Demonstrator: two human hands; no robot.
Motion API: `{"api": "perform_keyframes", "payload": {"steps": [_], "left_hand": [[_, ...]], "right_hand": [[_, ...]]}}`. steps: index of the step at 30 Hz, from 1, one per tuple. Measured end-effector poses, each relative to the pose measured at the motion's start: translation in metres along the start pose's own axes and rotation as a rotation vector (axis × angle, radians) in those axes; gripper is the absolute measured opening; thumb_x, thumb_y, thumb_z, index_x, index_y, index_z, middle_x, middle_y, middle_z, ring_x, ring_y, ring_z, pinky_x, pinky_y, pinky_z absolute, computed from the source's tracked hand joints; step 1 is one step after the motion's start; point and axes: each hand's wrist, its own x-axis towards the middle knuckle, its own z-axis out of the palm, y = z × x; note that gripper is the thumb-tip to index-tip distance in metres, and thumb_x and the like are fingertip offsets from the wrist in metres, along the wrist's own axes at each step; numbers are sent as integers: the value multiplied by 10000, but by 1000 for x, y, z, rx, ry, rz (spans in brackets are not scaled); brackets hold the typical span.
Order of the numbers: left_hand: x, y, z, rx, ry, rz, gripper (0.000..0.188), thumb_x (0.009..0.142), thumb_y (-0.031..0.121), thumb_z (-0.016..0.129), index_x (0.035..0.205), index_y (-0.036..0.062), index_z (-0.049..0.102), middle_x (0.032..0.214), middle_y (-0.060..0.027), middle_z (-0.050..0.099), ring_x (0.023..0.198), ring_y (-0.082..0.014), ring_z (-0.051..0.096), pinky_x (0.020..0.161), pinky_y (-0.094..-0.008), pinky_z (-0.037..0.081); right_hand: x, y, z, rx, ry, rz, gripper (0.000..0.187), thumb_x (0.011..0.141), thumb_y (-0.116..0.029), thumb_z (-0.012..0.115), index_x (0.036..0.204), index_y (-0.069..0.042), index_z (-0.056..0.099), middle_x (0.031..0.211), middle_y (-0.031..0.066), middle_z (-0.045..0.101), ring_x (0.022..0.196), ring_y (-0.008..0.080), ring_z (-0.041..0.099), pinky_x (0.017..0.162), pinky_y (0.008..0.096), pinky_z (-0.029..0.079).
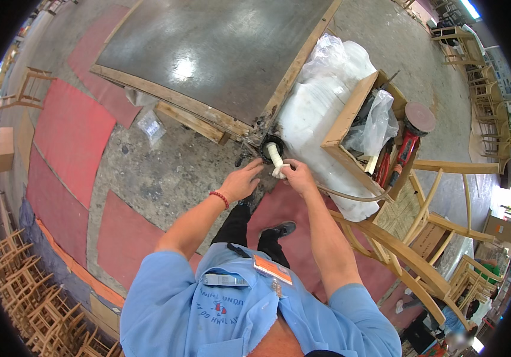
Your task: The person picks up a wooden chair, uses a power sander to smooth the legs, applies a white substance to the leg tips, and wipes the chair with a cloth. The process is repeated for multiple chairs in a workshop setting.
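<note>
Head view: your right hand (298, 177) has a narrow pinch on a crumpled white wad (280, 172), while your left hand (243, 179) has its fingers loosely spread just beside a round black container (283, 145); whether they touch its rim, you cannot tell from here. From your pinch, a pale roll (275, 154) reaches forward and left into that container. If your right hand pulled sideways, the roll could lever against the rim and tip the container, as no firm hold on it shows. A tan hose (351, 195) runs close to your right wrist, and a snag on it could jerk your pinch. Inside the black container, beyond the roll, it is too dark to tell what lies there. Forward and right of your pinch, a tan box (354, 163) holds a clear plastic bag (380, 122) and jumbled dark items, with 1 red sander (409, 143) at its right edge.
</note>
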Motion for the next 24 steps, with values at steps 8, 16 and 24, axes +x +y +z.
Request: {"api": "perform_keyframes", "payload": {"steps": [8, 16, 24], "left_hand": [[0, -65, 4, -480, 309, -473, 461, 912, 295, 557, 1263, -4, 547, 1265, -226, 572, 1106, -344, 590, 941, -370, 463], [59, -51, -40, -1312, 671, -667, 740, 953, 579, 435, 1375, -29, 412, 1364, -144, 483, 1208, -286, 496, 1000, -452, 403], [86, -37, -60, -1523, 710, -655, 673, 940, 552, 503, 1325, 1, 459, 1258, -140, 534, 1118, -265, 527, 985, -454, 421]], "right_hand": [[3, 1, 6, 7, 21, 3, 429, 829, -195, 637, 1205, 10, 608, 978, 102, 661, 773, 143, 618, 621, 275, 528], [0, -4, 6, 50, 18, 46, 478, 850, -243, 658, 1249, 5, 574, 1070, 126, 642, 850, 166, 624, 647, 288, 539], [-11, -11, 7, 116, 76, 47, 735, 830, -405, 703, 1387, -6, 437, 1268, 212, 550, 982, 246, 624, 694, 346, 551]]}}
